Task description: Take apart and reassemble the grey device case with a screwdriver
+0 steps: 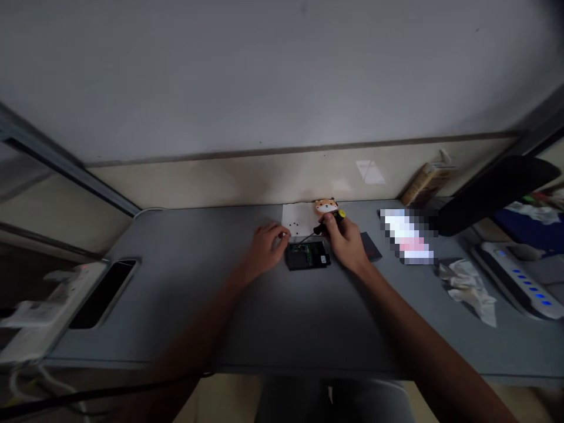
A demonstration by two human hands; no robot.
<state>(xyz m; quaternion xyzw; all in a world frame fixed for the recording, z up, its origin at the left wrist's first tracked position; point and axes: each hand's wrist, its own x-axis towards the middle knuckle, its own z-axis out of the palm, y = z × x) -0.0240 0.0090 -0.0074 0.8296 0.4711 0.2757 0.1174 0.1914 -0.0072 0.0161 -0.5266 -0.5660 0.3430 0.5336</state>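
Note:
In the head view, my right hand (pixel 347 242) grips a screwdriver (pixel 324 227) with a black and yellow handle. Its thin shaft slants down to the left, ending at the top left of an opened black electronic device (pixel 307 257). A green circuit board shows inside that casing. My left hand (pixel 267 242) is closed in a pinch beside the screwdriver's tip; anything between its fingertips is too small to make out. Behind the device lies a white sheet of paper (pixel 288 212) with several tiny dark screws (pixel 295 224) on it. A dark flat panel (pixel 370 247) lies partly behind my right hand.
An orange-and-white animal-face figure (pixel 326 205) sits at the back by the wall. To the right are a lit phone screen (pixel 406 236), crumpled tissue (pixel 469 288), a carton (pixel 426 183) and a power strip (pixel 522 282). A dark phone (pixel 103 295) lies left.

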